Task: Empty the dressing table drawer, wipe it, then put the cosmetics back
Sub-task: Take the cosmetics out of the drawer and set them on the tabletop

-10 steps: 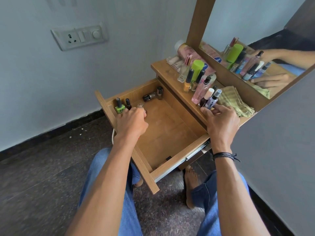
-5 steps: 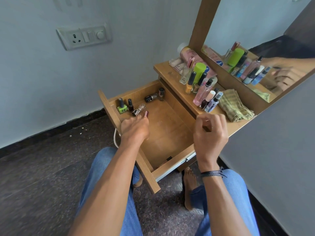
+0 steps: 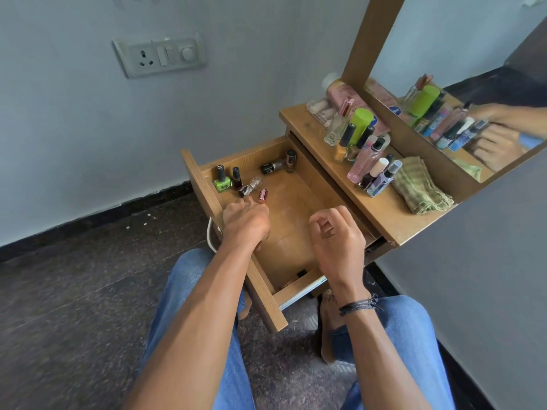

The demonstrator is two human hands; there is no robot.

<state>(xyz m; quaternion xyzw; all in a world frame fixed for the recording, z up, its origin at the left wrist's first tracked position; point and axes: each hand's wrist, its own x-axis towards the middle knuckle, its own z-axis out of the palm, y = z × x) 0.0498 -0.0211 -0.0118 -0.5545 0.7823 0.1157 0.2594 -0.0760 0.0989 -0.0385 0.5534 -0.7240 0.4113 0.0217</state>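
Wooden pull-out drawer [image 3: 296,202] stands open, nail-polish bottles [image 3: 222,182] grouped at its far-left corner. The left hand [image 3: 245,223], grip loosely spread, reaches a small pink tube [image 3: 262,195]. The right hand [image 3: 336,241], grip curled closed on nothing visible, hovers over the drawer beside the desk [image 3: 384,211].

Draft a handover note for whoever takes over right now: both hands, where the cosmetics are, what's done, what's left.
Left hand: open, fingertips at the lying bottles in the drawer.
Right hand: curled above the drawer, nothing visible in it.
Drawer: pulled out, six small bottles inside, green nail polish among them.
Tabletop: the other bottles stand beside the cloth.
Done: wiping, probably, as the cloth is set aside; refilling begun.
Left: move the other bottles into the drawer.
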